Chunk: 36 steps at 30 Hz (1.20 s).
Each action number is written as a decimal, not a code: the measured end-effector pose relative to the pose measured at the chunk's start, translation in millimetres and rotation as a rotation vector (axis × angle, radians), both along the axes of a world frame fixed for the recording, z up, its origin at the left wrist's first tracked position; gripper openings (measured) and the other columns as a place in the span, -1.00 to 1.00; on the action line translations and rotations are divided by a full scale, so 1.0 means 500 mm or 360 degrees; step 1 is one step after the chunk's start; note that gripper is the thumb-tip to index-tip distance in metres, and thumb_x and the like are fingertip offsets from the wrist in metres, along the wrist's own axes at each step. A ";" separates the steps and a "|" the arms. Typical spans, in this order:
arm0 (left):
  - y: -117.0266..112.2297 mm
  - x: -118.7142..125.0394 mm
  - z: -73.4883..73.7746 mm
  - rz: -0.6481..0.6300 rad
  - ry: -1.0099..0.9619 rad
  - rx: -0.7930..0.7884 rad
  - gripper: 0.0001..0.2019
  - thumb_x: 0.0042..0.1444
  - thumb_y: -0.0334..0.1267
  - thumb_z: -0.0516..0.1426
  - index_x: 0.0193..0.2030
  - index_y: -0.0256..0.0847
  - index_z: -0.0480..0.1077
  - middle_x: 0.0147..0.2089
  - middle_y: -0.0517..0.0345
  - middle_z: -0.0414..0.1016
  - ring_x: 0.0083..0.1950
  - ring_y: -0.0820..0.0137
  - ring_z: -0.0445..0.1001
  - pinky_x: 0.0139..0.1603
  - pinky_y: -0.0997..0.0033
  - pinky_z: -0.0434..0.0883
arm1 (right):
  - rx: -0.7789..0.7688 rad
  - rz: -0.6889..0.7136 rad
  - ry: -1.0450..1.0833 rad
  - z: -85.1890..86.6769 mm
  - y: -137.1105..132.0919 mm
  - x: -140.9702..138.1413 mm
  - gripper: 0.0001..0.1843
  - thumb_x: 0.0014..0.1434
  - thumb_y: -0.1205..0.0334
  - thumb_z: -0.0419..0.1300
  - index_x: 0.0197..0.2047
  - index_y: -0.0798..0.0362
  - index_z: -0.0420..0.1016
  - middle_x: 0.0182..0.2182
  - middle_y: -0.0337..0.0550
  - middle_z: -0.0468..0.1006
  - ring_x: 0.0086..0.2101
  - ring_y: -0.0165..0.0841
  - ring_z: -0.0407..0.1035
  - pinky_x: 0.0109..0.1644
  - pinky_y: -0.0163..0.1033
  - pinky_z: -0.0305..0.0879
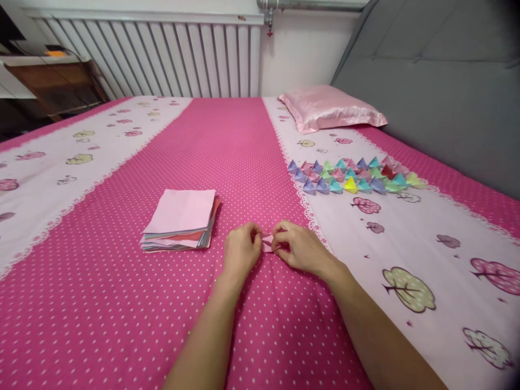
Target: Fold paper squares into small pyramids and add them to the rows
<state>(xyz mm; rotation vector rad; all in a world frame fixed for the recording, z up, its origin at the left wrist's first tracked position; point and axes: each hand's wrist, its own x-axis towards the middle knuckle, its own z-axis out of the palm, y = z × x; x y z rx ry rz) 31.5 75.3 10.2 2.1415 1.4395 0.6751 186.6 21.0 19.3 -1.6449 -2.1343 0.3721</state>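
Note:
My left hand (240, 250) and my right hand (299, 248) meet over the pink dotted bedspread (227, 162). Both pinch a small folded pink paper piece (267, 241) between their fingertips, low against the sheet. Most of the piece is hidden by the fingers. A stack of coloured square papers (181, 220), pink sheet on top, lies just left of my left hand. Two rows of several finished folded paper shapes (353, 176) in blue, green, pink, yellow and red lie further back to the right.
A pink satin pillow (329, 107) lies at the head of the bed against the grey padded headboard (439, 86). A white radiator (162, 54) lines the far wall. A wooden desk (52, 86) stands at the far left.

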 end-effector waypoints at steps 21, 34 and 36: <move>0.004 -0.009 0.005 -0.0011 -0.0205 -0.0123 -0.81 0.02 -0.42 -0.04 -0.28 -0.24 0.37 -0.33 0.08 0.51 -0.35 0.40 0.44 -0.32 0.45 0.30 | -0.0001 -0.0166 0.0049 0.015 0.000 0.000 -0.75 -0.03 0.26 0.28 -0.24 -0.01 0.39 -0.41 -0.22 0.52 -0.43 -0.36 0.39 -0.41 -0.32 0.17; -0.002 -0.015 0.028 -0.0193 -0.0081 0.0127 -0.73 0.02 -0.48 -0.09 -0.37 -0.22 0.42 -0.32 0.12 0.48 -0.27 0.40 0.42 -0.21 0.43 0.30 | 0.0129 -0.0036 0.0081 0.029 -0.005 -0.001 -0.86 0.04 0.30 0.23 -0.26 -0.01 0.43 -0.09 -0.18 0.44 -0.27 -0.38 0.41 -0.23 -0.26 0.28; -0.006 -0.014 0.033 -0.0201 0.0065 0.0162 -0.74 0.05 -0.46 -0.09 -0.35 -0.22 0.41 -0.27 0.10 0.46 -0.23 0.38 0.42 -0.19 0.42 0.30 | 0.0144 -0.0032 0.0032 0.026 -0.005 -0.001 -0.88 0.04 0.30 0.22 -0.28 -0.04 0.46 -0.02 -0.20 0.40 -0.17 -0.34 0.39 -0.17 -0.22 0.29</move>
